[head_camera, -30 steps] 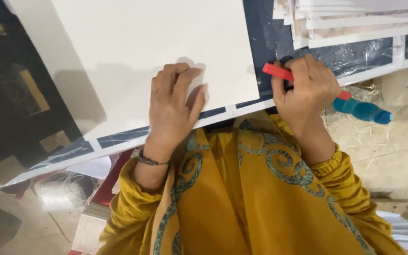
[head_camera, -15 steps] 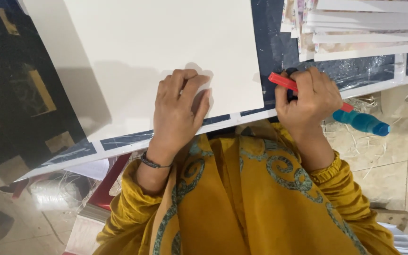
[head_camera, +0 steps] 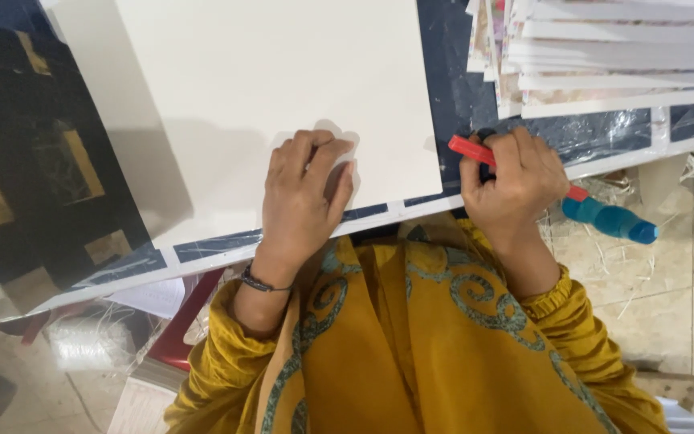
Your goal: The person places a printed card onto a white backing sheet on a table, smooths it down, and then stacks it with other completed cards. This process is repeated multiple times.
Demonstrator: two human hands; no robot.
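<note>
pressing flat with fingers together, the left hand rests on one white board at centre frame on the dark bench. the right hand grips one red-and-blue tool at right. a stack of white boards fills the upper right.

White sheet, large, plain, lying flat on dark surface, near edge w/ left hand pressed flat on it, red-handled tool w/ blue end, held in right hand, tilted, just beside sheet's right corner
</note>
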